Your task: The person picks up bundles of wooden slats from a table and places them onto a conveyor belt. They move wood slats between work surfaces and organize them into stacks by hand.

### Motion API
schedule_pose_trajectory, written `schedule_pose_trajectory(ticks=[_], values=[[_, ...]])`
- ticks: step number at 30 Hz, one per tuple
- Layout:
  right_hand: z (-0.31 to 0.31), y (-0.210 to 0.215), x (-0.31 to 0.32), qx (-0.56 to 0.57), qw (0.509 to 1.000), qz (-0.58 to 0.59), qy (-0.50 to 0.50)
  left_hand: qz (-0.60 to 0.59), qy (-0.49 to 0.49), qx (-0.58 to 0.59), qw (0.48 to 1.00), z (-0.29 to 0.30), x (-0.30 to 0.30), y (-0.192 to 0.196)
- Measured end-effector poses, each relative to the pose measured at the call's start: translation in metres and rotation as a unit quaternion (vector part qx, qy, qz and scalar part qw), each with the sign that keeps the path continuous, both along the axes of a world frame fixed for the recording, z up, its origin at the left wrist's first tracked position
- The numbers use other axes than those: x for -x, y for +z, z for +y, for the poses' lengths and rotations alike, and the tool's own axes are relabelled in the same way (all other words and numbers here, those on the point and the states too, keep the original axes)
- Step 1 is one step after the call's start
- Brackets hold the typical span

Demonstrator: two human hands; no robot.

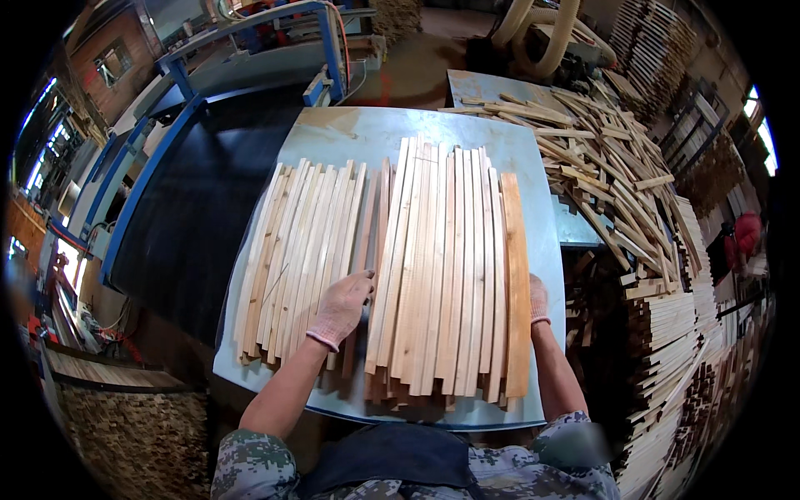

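Note:
Two side-by-side stacks of long wooden strips lie on a pale blue-grey tabletop (333, 125). The left stack (296, 250) is lower and its ends are uneven. The right stack (437, 275) is taller, with a wider orange-brown board (516, 283) along its right side. My left hand (342, 306), in a pale knit glove, is in the gap between the stacks, its curled fingers at the right stack's left side. Against the board on the opposite side is my gloved right hand (539, 300), its fingers partly hidden by the wood. Both hands clasp the right stack between them.
Left of the table runs a dark conveyor belt (192, 200) with a blue metal frame (179, 79). A loose heap of wood strips (612, 162) lies at the far right. More stacked strips (667, 350) stand at my right, and a wood pile (133, 433) at lower left.

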State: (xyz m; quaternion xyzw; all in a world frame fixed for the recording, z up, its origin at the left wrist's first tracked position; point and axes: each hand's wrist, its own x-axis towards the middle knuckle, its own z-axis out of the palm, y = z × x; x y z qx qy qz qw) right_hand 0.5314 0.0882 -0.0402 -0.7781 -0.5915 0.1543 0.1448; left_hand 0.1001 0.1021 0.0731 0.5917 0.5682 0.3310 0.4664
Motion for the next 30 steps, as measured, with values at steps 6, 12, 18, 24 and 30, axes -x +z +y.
schedule_pose_trajectory(ticks=[6, 12, 18, 24, 30], values=[[-0.02, -0.006, 0.047, -0.071, 0.985, 0.149, -0.06, 0.162, -0.079, -0.152, 0.972, 0.015, 0.012, 0.006], [-0.009, 0.074, 0.079, 0.029, 0.996, 0.061, -0.057, 0.119, -0.092, 0.017, 0.988, 0.021, 0.01, 0.029], [-0.007, 0.111, 0.081, -0.127, 0.989, -0.053, 0.059, 0.138, -0.139, -0.009, 0.981, 0.023, 0.002, 0.042], [0.002, 0.126, 0.075, -0.05, 0.913, 0.404, -0.007, 0.151, -0.134, 0.009, 0.979, 0.022, 0.002, 0.052], [-0.008, 0.14, 0.102, 0.053, 0.972, 0.231, -0.008, 0.147, -0.206, 0.078, 0.964, 0.037, 0.017, 0.041]])
